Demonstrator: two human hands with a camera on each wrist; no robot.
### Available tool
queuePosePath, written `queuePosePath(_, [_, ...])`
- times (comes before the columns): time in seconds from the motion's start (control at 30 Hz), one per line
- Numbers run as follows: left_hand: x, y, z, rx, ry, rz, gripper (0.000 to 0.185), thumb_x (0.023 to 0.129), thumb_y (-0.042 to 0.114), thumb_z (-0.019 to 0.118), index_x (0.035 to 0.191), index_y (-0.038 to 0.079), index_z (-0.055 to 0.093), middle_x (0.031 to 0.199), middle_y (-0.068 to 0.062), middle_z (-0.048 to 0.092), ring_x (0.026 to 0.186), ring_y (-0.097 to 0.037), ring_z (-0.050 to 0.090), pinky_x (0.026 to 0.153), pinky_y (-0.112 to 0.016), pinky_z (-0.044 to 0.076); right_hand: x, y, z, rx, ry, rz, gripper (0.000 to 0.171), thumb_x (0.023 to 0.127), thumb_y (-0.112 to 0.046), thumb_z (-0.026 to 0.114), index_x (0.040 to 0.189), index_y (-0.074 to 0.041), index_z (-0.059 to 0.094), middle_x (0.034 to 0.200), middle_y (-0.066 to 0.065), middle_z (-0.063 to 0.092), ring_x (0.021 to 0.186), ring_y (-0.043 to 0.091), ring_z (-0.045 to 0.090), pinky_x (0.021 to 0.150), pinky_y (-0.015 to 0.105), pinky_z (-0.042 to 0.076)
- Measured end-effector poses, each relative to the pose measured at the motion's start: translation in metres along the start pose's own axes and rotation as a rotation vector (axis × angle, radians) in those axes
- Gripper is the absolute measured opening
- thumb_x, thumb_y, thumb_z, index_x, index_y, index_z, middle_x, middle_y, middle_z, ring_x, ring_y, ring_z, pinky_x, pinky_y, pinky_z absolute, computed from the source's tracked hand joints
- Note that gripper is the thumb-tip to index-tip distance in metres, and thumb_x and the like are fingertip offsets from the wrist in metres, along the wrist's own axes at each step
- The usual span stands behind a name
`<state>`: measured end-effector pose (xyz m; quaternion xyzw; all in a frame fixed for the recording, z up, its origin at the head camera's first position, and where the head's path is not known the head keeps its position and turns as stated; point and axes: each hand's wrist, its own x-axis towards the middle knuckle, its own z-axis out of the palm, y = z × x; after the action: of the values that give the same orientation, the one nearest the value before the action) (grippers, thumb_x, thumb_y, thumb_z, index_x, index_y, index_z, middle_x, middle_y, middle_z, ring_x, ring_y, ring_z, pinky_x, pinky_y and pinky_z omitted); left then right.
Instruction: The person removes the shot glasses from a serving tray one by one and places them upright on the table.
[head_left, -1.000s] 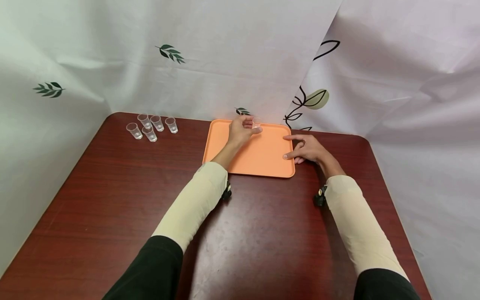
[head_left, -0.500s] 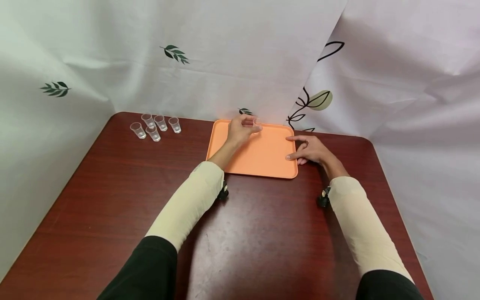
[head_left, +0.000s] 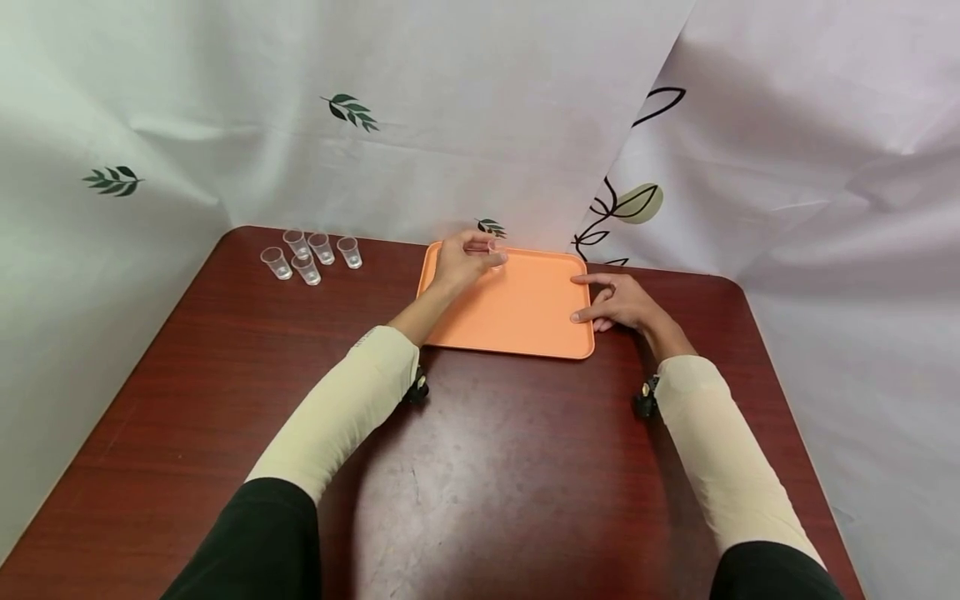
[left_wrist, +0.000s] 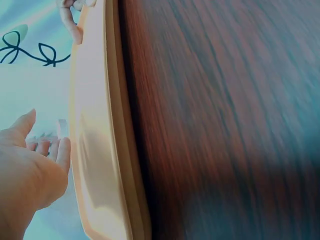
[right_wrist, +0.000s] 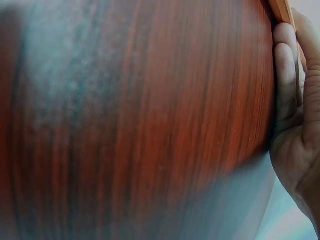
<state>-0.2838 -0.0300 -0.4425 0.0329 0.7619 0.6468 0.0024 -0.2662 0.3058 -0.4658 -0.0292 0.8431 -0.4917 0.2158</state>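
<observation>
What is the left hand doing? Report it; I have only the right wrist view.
Observer: The left hand has its fingertips at a small clear cup on the far side of the orange tray. I cannot confirm a firm grip.
Operator: Count the other cups.
Observer: Five more clear cups stand clustered at the far left corner of the table, off the tray.
Operator: Place the right hand for me.
Observer: The right hand lies with straight fingers along the tray's right rim, apart from the left hand.
</observation>
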Motion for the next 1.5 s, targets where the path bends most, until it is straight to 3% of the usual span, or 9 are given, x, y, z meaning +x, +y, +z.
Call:
queuePosePath(0.23, [-0.004, 0.001, -0.017, -0.017, 0.019, -0.014, 0.039, 0.094, 0.008, 0.092, 0.130, -0.001, 0.079, 0.124, -0.021, 0.081, 0.102, -0.019, 0.077, 0.092, -0.041, 0.072, -0.002, 0.000, -0.001, -0.006, -0.012, 0.000, 0.086, 0.090, -0.014, 0.098, 0.166, -0.016, 0.059, 0.070, 0.001, 0.076, 0.054, 0.010, 0.071, 0.058, 0.028, 0.067])
queuePosePath(0.3, [0.002, -0.010, -0.023, -0.006, 0.028, -0.022, 0.037, 0.092, 0.015, 0.095, 0.124, 0.005, 0.082, 0.119, -0.014, 0.083, 0.104, -0.018, 0.079, 0.090, -0.036, 0.072, -0.003, 0.000, -0.001, -0.004, -0.007, 0.003, 0.085, 0.089, -0.014, 0.098, 0.165, -0.018, 0.060, 0.070, 0.000, 0.077, 0.054, 0.010, 0.071, 0.058, 0.028, 0.067])
queuePosePath(0.5, [-0.005, -0.010, -0.039, 0.043, 0.040, -0.028, 0.040, 0.091, 0.023, 0.097, 0.125, 0.009, 0.083, 0.119, -0.009, 0.084, 0.112, -0.022, 0.080, 0.093, -0.030, 0.069, -0.002, 0.002, 0.000, 0.006, -0.009, 0.011, 0.087, 0.090, -0.013, 0.098, 0.167, -0.014, 0.057, 0.071, 0.000, 0.078, 0.053, 0.010, 0.070, 0.057, 0.027, 0.067])
queuePosePath(0.53, [-0.014, 0.000, -0.041, 0.060, 0.048, -0.027, 0.040, 0.093, 0.020, 0.095, 0.129, 0.007, 0.082, 0.122, -0.012, 0.083, 0.112, -0.023, 0.079, 0.095, -0.030, 0.069, -0.002, 0.003, 0.000, 0.011, -0.010, 0.015, 0.087, 0.090, -0.012, 0.098, 0.167, -0.014, 0.057, 0.071, 0.001, 0.078, 0.053, 0.010, 0.070, 0.057, 0.028, 0.067])
queuePosePath(0.67, [-0.019, 0.003, -0.053, 0.027, 0.054, -0.028, 0.044, 0.093, 0.018, 0.095, 0.132, 0.004, 0.080, 0.117, -0.006, 0.080, 0.106, -0.015, 0.077, 0.092, -0.022, 0.065, -0.001, 0.003, 0.000, 0.010, -0.007, 0.012, 0.087, 0.090, -0.012, 0.098, 0.167, -0.015, 0.057, 0.069, 0.001, 0.076, 0.052, 0.010, 0.070, 0.056, 0.027, 0.067])
queuePosePath(0.83, [-0.025, 0.007, -0.069, -0.110, 0.075, -0.053, 0.043, 0.094, 0.008, 0.092, 0.133, -0.001, 0.078, 0.107, 0.005, 0.074, 0.101, -0.008, 0.072, 0.086, -0.018, 0.065, -0.002, -0.001, -0.002, 0.004, -0.007, 0.002, 0.085, 0.090, -0.015, 0.099, 0.165, -0.019, 0.059, 0.068, 0.000, 0.074, 0.054, 0.009, 0.070, 0.057, 0.027, 0.067])
queuePosePath(0.93, [-0.030, 0.008, -0.079, -0.117, 0.093, -0.077, 0.043, 0.094, 0.009, 0.092, 0.134, -0.001, 0.078, 0.105, 0.007, 0.074, 0.103, -0.008, 0.071, 0.086, -0.018, 0.064, -0.003, -0.002, -0.003, 0.000, -0.011, 0.002, 0.085, 0.089, -0.017, 0.099, 0.165, -0.019, 0.060, 0.068, 0.000, 0.074, 0.055, 0.009, 0.070, 0.058, 0.027, 0.067])
queuePosePath(1.17, [-0.043, -0.002, -0.102, -0.101, 0.086, -0.111, 0.048, 0.095, 0.006, 0.090, 0.139, -0.006, 0.073, 0.111, 0.003, 0.074, 0.102, -0.006, 0.071, 0.090, -0.016, 0.065, -0.005, -0.001, -0.001, 0.011, -0.009, 0.006, 0.084, 0.089, -0.017, 0.100, 0.164, -0.020, 0.061, 0.068, 0.000, 0.074, 0.055, 0.010, 0.071, 0.058, 0.028, 0.068])
queuePosePath(1.5, [-0.068, -0.014, -0.143, -0.134, 0.160, -0.163, 0.046, 0.095, 0.000, 0.088, 0.138, -0.004, 0.070, 0.101, 0.011, 0.073, 0.099, -0.003, 0.071, 0.087, -0.012, 0.066, -0.002, -0.004, 0.002, 0.026, -0.009, 0.016, 0.086, 0.091, -0.011, 0.097, 0.166, -0.014, 0.057, 0.067, 0.001, 0.073, 0.052, 0.010, 0.069, 0.056, 0.027, 0.066])
